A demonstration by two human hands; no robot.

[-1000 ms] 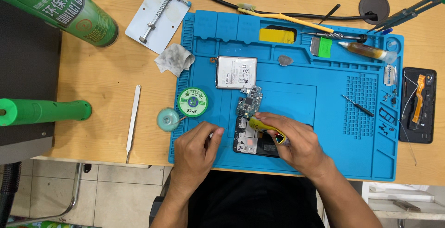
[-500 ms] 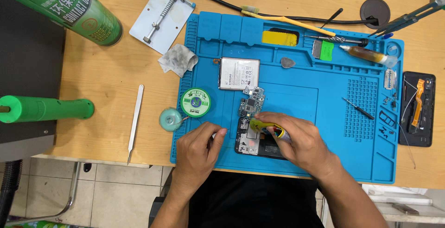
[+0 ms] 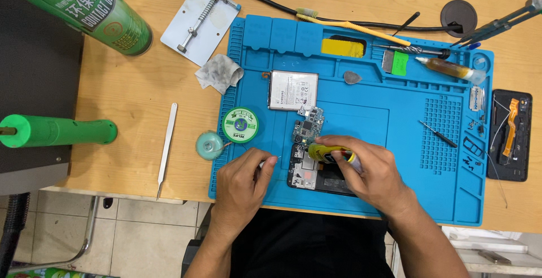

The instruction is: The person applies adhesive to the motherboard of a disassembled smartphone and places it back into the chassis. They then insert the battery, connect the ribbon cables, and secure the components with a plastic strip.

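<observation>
**Phone repair on blue mat, both hands at opened phone**

An opened phone (image 3: 316, 176) is laid at the near edge of the blue mat (image 3: 395, 142), partly covered by the right hand (image 3: 367, 170). A small yellow tube (image 3: 330, 153) is gripped by the right hand, fingers closed around it, tip pointed left over the phone's upper end. A circuit board (image 3: 307, 125) is seen just above the phone, touching or nearly so. The left hand (image 3: 245, 176) is held just left of the phone, fingers pinched narrow on something thin; what it is cannot be told.

A battery (image 3: 292, 90) with a white label is placed flat above the board. A green round spool (image 3: 240, 125) sits at the mat's left edge, a paler green disc (image 3: 210, 144) beside it on the wooden table (image 3: 135, 103). A large green spray can (image 3: 90, 7) with a red and white label lies at far left top. A green-handled tool (image 3: 56, 131) lies at the left, tweezers (image 3: 166, 142) nearby. A yellow rectangular pad (image 3: 342, 47) is set in a top compartment of the mat.
</observation>
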